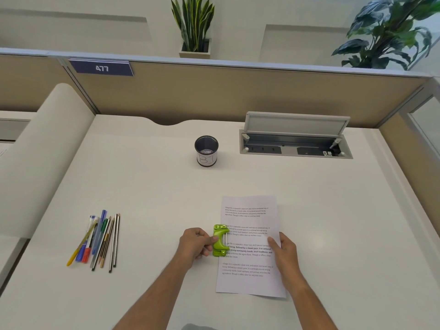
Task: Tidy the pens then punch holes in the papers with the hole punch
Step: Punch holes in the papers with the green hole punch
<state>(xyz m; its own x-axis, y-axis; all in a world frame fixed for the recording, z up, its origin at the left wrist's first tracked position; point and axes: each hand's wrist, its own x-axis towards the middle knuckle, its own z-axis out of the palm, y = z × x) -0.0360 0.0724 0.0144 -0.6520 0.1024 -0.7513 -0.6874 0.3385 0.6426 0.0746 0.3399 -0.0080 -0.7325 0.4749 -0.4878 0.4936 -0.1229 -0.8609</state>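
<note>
Green hole punch [220, 241] sitting on papers' [250, 246] left edge, long axis w/ that edge. I'm gripping punch w/ left hand [196, 244], nearer one; right hand [282, 252] pressing flat on sheet's right edge, holding nothing. Pens [98, 238] lying loose far left, cup [206, 150] empty.

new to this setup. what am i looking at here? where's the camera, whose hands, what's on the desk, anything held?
One picture, from a wide-angle camera worn on a person's head, looking down at a white desk. No robot: two bare hands. The left hand grips a green hole punch set on the left edge of the printed papers. The right hand rests on their right edge. Left of them lies a bunch of pens and pencils, not in the pen cup further back, which looks empty. An open cable hatch sits behind.
</note>
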